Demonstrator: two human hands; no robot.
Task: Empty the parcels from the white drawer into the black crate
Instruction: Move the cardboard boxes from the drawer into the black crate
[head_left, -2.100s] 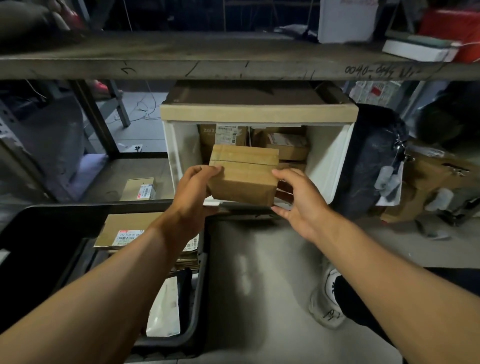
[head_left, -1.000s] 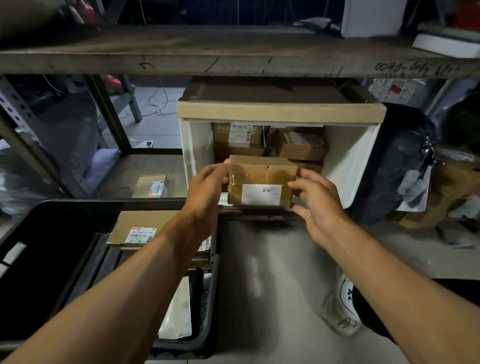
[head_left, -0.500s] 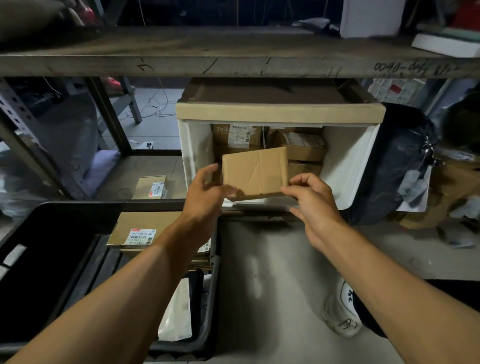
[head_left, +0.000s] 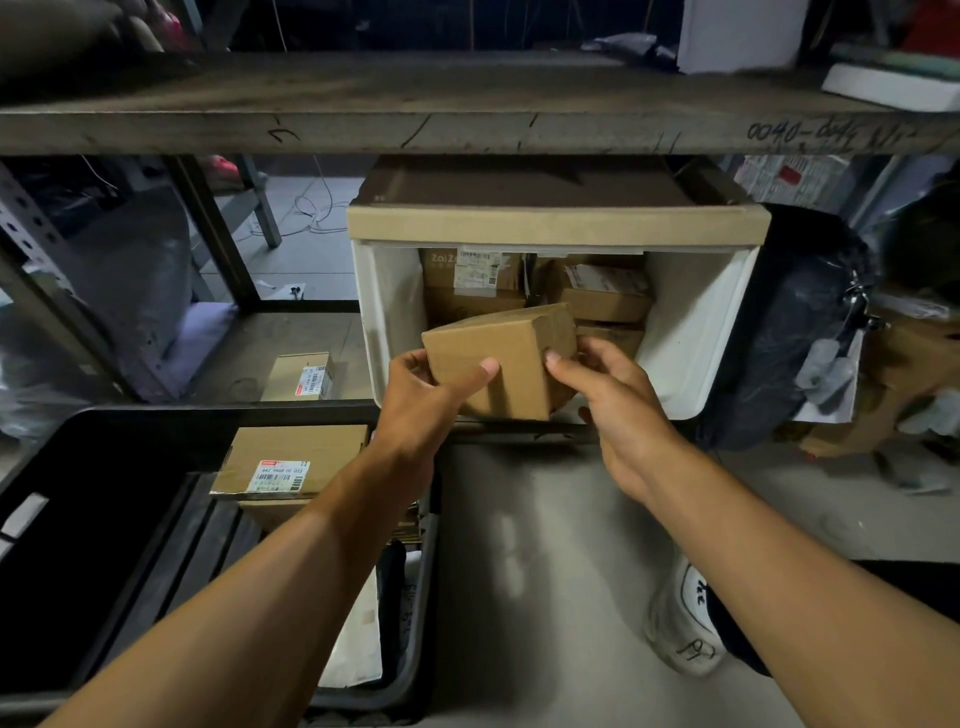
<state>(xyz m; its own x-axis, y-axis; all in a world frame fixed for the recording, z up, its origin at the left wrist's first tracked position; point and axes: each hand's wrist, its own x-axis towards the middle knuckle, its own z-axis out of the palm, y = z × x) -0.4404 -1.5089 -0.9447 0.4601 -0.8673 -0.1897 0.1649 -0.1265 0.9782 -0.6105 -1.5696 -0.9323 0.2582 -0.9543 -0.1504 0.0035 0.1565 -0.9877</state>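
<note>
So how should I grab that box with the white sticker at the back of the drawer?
Judging by its pose, take the labelled box by its two side faces, reaching in from the open front of the white drawer. It sits on another box, with cartons close on its right, so top and sides are easiest.

Both hands, left hand (head_left: 423, 397) and right hand (head_left: 618, 410), hold a cardboard parcel (head_left: 501, 361).

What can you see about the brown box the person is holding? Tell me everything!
The brown cardboard box is small, plain and closed, with no label on the sides showing. It is tilted, one corner pointing up, and held in the air in front of the white drawer. The left hand grips its left side, thumb across the front. The right hand holds its right edge with the fingertips.
</note>
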